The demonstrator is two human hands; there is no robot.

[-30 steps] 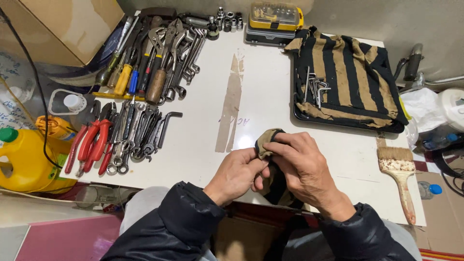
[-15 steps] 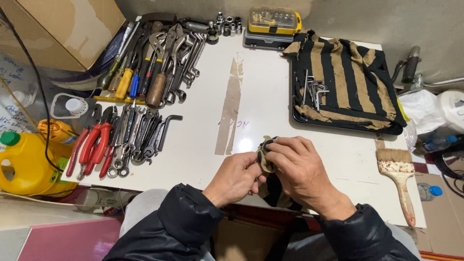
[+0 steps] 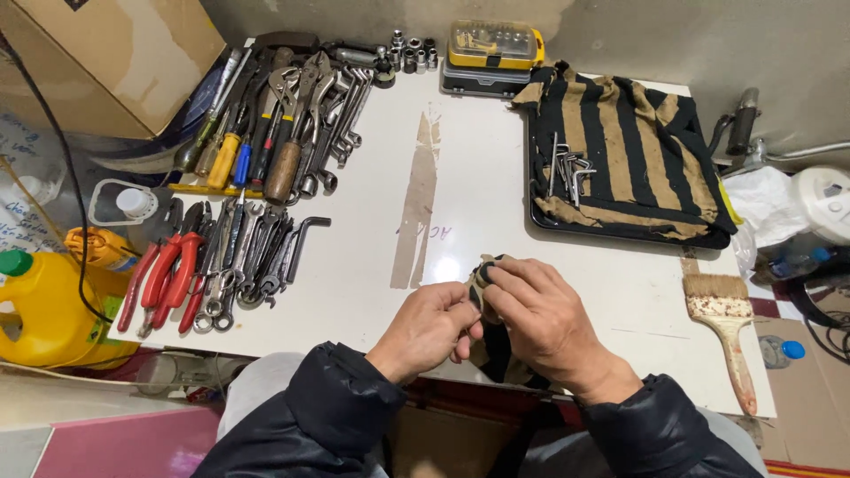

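Gripping a striped cloth [image 3: 492, 341] at the near edge of the white table [image 3: 478, 168], the left hand [image 3: 429, 329] and right hand [image 3: 540, 323] are closed together. Pliers [image 3: 168, 279] lie left; a paintbrush [image 3: 728, 332] lies right; hex keys [image 3: 567, 173] rest on a cloth-lined tray [image 3: 620, 232].

bare hands [image 3: 496, 323], black puffy sleeves — grey trousers

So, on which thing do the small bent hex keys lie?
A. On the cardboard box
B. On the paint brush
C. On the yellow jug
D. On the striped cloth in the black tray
D. The hex keys lie on the black and tan striped cloth that is spread in the black tray at the far right of the white table.
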